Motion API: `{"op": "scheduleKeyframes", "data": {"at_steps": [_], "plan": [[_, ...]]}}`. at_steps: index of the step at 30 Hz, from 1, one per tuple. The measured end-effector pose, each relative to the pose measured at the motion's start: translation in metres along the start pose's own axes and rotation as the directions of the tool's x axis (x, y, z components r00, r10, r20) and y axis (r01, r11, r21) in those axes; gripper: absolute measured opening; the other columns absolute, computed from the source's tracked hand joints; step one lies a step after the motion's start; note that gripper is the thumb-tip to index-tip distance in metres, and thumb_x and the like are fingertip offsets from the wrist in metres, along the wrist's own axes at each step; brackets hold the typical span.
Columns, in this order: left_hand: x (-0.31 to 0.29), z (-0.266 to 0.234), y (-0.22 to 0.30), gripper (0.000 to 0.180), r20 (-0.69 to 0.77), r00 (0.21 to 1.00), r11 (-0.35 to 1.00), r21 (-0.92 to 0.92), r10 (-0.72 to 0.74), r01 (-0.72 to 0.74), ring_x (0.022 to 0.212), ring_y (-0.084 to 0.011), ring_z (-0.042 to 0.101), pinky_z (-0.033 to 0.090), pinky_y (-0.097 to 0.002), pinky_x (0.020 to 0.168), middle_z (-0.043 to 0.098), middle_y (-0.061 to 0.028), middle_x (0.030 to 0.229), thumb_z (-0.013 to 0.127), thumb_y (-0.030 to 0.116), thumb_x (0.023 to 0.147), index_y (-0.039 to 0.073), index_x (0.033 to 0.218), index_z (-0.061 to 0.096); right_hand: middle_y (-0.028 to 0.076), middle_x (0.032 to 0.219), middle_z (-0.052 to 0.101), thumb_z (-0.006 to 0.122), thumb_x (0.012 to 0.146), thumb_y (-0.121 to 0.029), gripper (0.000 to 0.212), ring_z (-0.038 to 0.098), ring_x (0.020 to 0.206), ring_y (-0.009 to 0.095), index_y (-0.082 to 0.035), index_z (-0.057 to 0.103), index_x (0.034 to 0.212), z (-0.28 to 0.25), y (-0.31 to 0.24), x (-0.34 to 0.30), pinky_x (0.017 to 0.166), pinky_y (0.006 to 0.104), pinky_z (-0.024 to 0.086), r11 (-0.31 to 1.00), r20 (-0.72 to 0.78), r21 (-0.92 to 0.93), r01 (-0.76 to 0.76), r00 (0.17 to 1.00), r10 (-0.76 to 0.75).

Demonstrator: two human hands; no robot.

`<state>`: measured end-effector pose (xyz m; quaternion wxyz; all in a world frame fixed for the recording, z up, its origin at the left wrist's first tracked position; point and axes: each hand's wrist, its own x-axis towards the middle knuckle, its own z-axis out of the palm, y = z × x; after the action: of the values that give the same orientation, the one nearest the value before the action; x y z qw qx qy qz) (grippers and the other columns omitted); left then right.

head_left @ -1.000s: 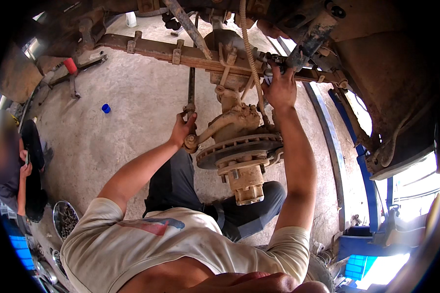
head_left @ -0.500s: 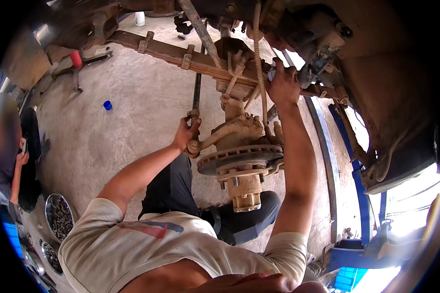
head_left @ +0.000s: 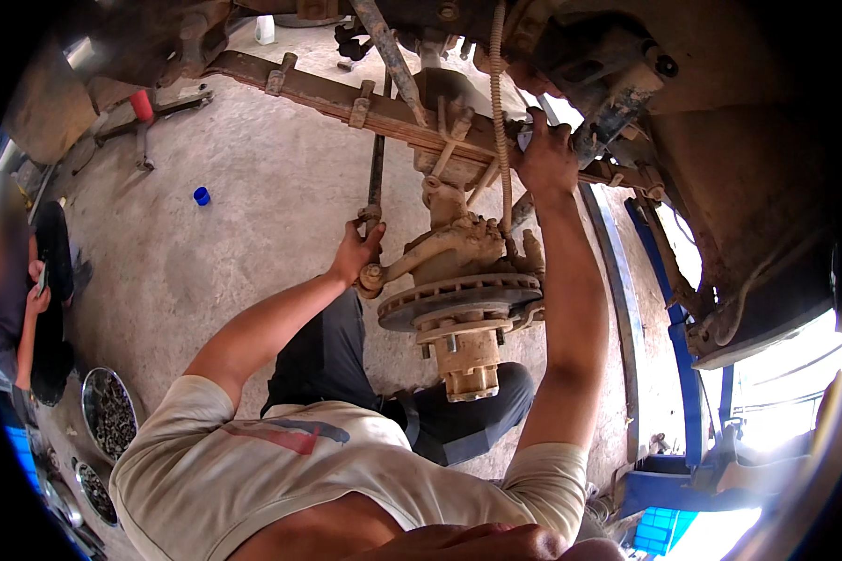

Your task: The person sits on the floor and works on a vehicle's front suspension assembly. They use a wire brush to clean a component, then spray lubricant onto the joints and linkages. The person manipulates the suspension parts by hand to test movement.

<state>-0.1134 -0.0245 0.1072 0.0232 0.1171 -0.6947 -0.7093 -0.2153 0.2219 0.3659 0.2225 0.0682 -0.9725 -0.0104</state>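
Note:
Before me hangs a dirty wheel hub [head_left: 466, 360] with a brake disc [head_left: 458, 301] and a steering knuckle [head_left: 458, 248] above it. My left hand [head_left: 357, 254] is closed round the end of a dark tie rod [head_left: 377, 173], beside the knuckle's arm. Higher up on the right, my right hand [head_left: 547, 161] reaches to the rusty leaf spring [head_left: 393, 117], behind the coiled hose [head_left: 498, 112]. Its fingers are curled, and a small pale thing shows by them; what they hold is mostly hidden.
A shock absorber [head_left: 617, 107] hangs near my right hand. Blue lift post [head_left: 683, 374] stands at right. On the floor are a blue cup [head_left: 201, 195], a red-topped stand [head_left: 141, 106] and bowls of small metal parts [head_left: 112, 416]. Another person [head_left: 28, 290] sits at the left edge.
Both hands keep practically the same places on the parts. The whole view has shifted slightly, and the floor items appear a little further left.

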Motion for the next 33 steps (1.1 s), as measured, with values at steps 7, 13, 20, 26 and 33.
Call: {"op": "scheduleKeyframes", "data": {"at_steps": [7,13,20,26,33], "plan": [[-0.008,0.005,0.018,0.072,-0.013,1.000,1.000,0.005,0.017,-0.016,0.066,-0.0170,0.058,0.047,-0.0332,0.059,0.061,-0.0103,0.076,0.063,0.046,0.090,-0.006,0.128,0.032,0.032,0.127,0.046,0.074,0.076,-0.034,0.079,0.054,0.113,0.043,-0.020,0.033,0.142,-0.010,0.008,-0.009,0.091,0.0474,0.050,0.992,-0.287,0.124,-0.018,0.957,0.053],[-0.007,0.001,0.005,0.072,-0.014,0.999,1.000,0.013,0.029,-0.029,0.064,-0.0177,0.059,0.047,-0.0335,0.059,0.061,-0.0106,0.074,0.062,0.048,0.089,-0.007,0.126,0.033,0.023,0.108,0.048,0.075,0.070,-0.024,0.072,0.058,0.095,0.044,-0.022,0.042,0.133,-0.058,-0.040,-0.056,0.078,0.0478,0.053,0.954,-0.399,0.205,0.217,0.909,-0.121],[-0.015,0.004,0.021,0.074,-0.033,0.999,0.999,0.036,0.034,-0.033,0.065,-0.0192,0.060,0.048,-0.0347,0.060,0.061,-0.0114,0.073,0.062,0.050,0.089,-0.008,0.125,0.033,0.020,0.102,0.048,0.078,0.067,-0.026,0.074,0.059,0.092,0.037,-0.023,0.044,0.133,-0.052,-0.065,-0.069,0.075,0.0431,0.053,0.958,-0.335,-0.032,0.284,0.900,-0.278],[-0.013,0.004,0.018,0.073,-0.024,0.999,0.999,0.001,0.038,-0.038,0.064,-0.0204,0.061,0.048,-0.0354,0.060,0.061,-0.0114,0.071,0.061,0.049,0.090,-0.010,0.122,0.034,0.020,0.101,0.048,0.078,0.066,-0.028,0.073,0.058,0.092,0.038,-0.023,0.044,0.131,-0.040,-0.072,-0.069,0.076,0.0429,0.052,0.967,-0.352,-0.108,0.232,0.900,-0.256],[-0.006,0.002,0.008,0.072,-0.037,0.998,0.998,0.017,0.059,-0.058,0.067,-0.0237,0.063,0.049,-0.0375,0.062,0.063,-0.0146,0.073,0.060,0.051,0.090,-0.010,0.119,0.035,0.023,0.107,0.047,0.078,0.070,-0.028,0.067,0.058,0.097,0.041,-0.016,0.046,0.128,-0.046,-0.084,-0.076,0.080,0.0446,0.053,0.971,-0.253,-0.157,0.180,0.943,-0.216]]}}
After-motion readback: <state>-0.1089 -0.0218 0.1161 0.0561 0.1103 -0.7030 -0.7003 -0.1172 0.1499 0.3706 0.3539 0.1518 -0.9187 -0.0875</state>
